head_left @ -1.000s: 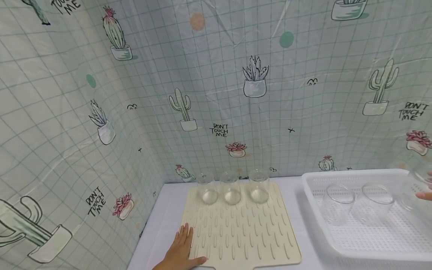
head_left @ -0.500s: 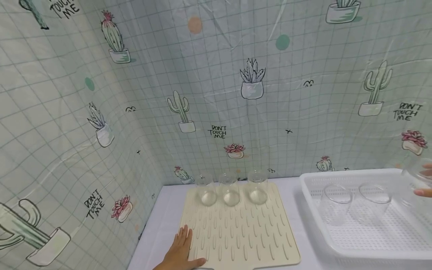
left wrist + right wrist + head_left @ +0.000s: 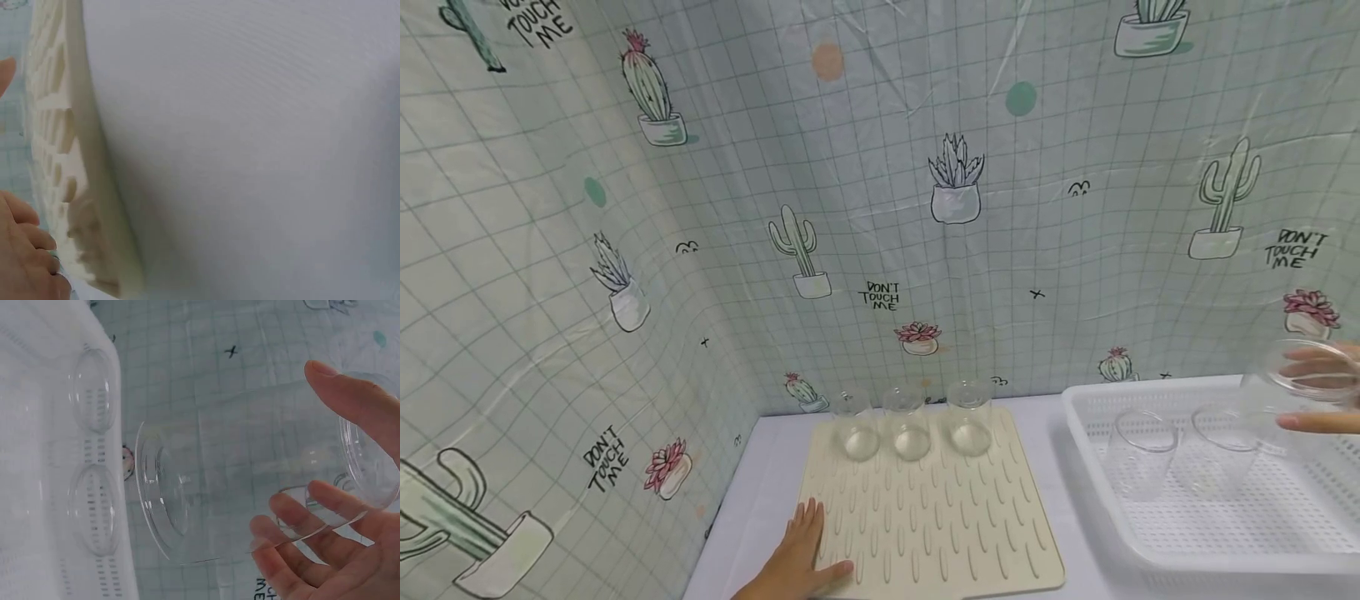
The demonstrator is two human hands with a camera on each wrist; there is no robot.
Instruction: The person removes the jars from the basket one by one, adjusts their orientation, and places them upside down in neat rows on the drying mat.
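Note:
In the head view my left hand rests with straight fingers on the left edge of a beige ridged mat. The left wrist view shows the mat's thick rim, with part of the left hand beside it. My right hand grips a clear glass above the white basket. Thumb and fingers wrap around opposite sides of this glass in the right wrist view. Three more clear glasses, a left one, a middle one and a right one, line the mat's back edge.
A white perforated basket stands on the right of the white-covered table. Two clear glasses, a left one and a right one, stand inside it. A cactus-print curtain hangs close behind and along the left.
My right hand has raised the glass from the basket and come further into view, moving left. The left hand stays on the mat. The head view has shifted slightly.

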